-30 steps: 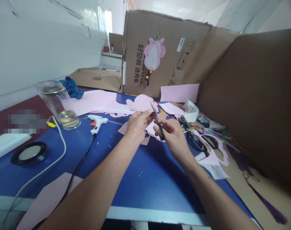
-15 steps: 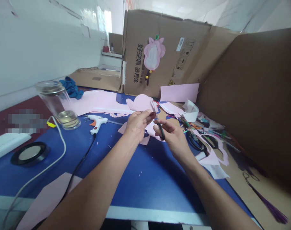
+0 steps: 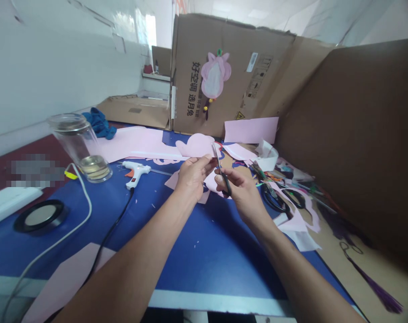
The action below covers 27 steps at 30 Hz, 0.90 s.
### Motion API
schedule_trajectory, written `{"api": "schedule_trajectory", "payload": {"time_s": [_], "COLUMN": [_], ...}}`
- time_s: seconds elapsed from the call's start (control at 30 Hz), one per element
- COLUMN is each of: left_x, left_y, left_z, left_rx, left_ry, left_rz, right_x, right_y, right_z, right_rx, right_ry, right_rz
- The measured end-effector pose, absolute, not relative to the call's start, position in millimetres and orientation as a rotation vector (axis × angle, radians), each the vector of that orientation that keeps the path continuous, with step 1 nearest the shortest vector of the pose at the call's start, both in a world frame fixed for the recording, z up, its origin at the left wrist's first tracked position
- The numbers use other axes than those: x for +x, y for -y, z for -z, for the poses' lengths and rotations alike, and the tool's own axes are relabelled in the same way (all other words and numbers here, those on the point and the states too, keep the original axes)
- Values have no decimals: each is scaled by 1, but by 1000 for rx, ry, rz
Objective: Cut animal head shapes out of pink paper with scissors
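Observation:
My left hand [image 3: 190,179] is closed, thumb and fingers pinching the lower edge of a pink sheet piece [image 3: 197,146] with a rounded outline. In my right hand [image 3: 246,195] are scissors [image 3: 226,183] with black handles, their blades pointing away from me at the right edge of that piece. Whether the blades bite into it I cannot make out. Below my hands, partly covered by them, lie more pink scraps [image 3: 172,181] on the blue tabletop. A white glue gun [image 3: 136,174] rests left of my left hand.
A glass jar [image 3: 84,148], black tape roll [image 3: 41,216] and white cable [image 3: 89,202] are at the left. More black-handled scissors [image 3: 274,199], scraps and a purple tassel [image 3: 375,287] lie to the right. Cardboard [image 3: 244,89] bearing a pink ornament [image 3: 213,78] stands behind.
The view has shifted very slightly. Both hands, the scissors and the pink piece stay almost in the same place.

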State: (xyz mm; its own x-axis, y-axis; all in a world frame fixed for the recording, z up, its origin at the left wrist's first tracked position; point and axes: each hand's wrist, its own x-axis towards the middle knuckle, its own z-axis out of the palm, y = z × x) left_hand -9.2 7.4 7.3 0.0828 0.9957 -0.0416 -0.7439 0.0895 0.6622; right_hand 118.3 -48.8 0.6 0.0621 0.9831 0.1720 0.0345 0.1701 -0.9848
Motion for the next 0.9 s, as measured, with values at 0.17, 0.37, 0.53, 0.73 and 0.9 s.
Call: {"api": "schedule_trajectory", "payload": {"time_s": [0.17, 0.37, 0.53, 0.73, 0.9], "left_x": [-10, -13, -19, -25, -25], "left_y": [-7, -7, -9, -13, -14], "left_z": [-8, -12, -12, -11, -9], "left_rx": [547, 578, 640, 673, 678], "left_ry": [-581, -582, -577, -586, -605], "left_rz": [-1396, -1361, -1326, -1302, -1290], "right_x": [118, 118, 117, 118, 119], "right_y": [49, 49, 50, 50, 49], "right_z": [0, -2, -3, -4, -2], "right_rx": [-1131, -1143, -1144, -1140, -1149], "right_ry": [1250, 1247, 1246, 1251, 1282], "right_rz": [-1039, -1046, -1052, -1077, -1089]}}
